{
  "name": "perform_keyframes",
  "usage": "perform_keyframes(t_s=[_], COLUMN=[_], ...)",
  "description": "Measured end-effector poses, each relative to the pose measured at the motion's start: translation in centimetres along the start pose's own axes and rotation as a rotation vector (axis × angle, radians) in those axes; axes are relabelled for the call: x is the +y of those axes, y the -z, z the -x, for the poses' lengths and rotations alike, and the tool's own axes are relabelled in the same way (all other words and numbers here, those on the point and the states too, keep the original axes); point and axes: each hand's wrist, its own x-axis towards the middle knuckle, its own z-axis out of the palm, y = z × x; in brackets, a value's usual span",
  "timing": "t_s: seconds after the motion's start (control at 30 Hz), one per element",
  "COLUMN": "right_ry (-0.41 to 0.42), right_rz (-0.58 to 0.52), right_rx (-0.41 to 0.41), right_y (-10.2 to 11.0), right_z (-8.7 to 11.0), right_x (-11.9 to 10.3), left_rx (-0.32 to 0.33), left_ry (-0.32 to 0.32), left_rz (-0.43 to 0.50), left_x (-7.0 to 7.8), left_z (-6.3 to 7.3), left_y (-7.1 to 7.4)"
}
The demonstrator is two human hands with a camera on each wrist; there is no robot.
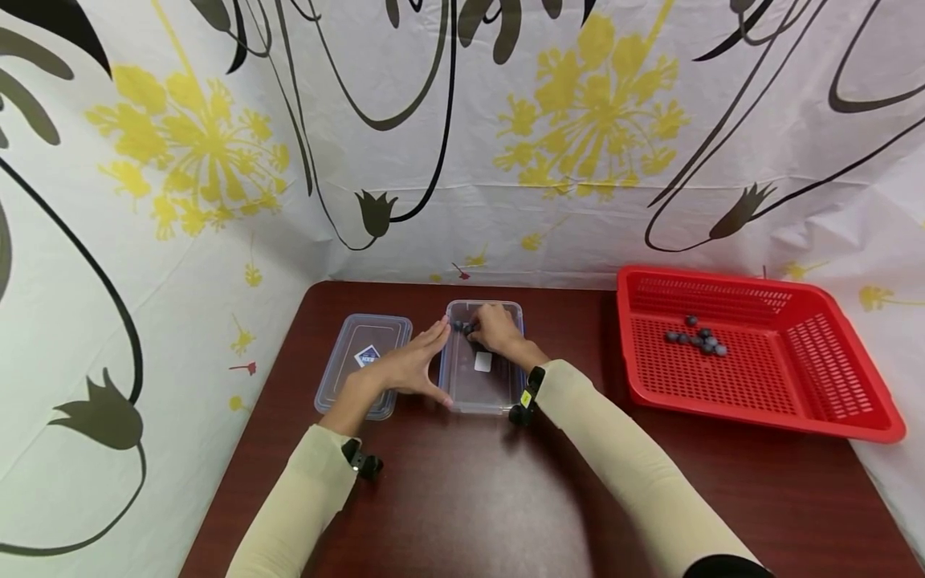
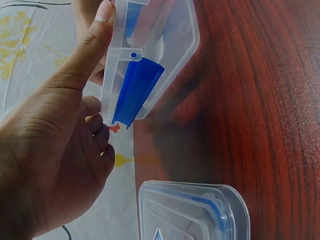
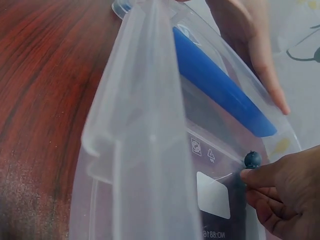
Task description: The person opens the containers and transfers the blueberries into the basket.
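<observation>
A clear plastic food container (image 1: 470, 389) with blue side clips stands on the table, with a few blueberries (image 1: 458, 325) at its far left corner. My right hand (image 1: 497, 329) reaches inside from the right, its fingers curled together. In the right wrist view its thumb and fingers pinch at a blueberry (image 3: 252, 160) near the container's floor; the contact is partly hidden. My left hand (image 1: 408, 365) spreads along the container's left side. The left thumb touches the rim near the front and the extended fingers reach the rim farther back.
Left of the container lies its clear lid (image 1: 336, 377) with a blue and white label (image 1: 367, 355). A red plastic basket (image 1: 751, 413) stands at the right, holding several blueberries (image 1: 697, 341). A patterned cloth (image 1: 433, 249) hangs behind the dark wooden table (image 1: 462, 506).
</observation>
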Motion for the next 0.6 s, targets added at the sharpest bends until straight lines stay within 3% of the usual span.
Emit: perform_keyframes(t_s=[0.37, 0.6], right_ry=[0.014, 0.072], right_rz=[-0.037, -0.081], right_rx=[0.025, 0.003], right_y=[0.0, 1.4], right_z=[0.3, 1.1], right_x=[0.3, 0.0], left_rx=[-0.01, 0.002], left_ry=[0.001, -0.011], left_rz=[0.01, 0.016], left_x=[0.0, 0.0], left_z=[-0.2, -0.2], left_y=[-0.2, -0.1])
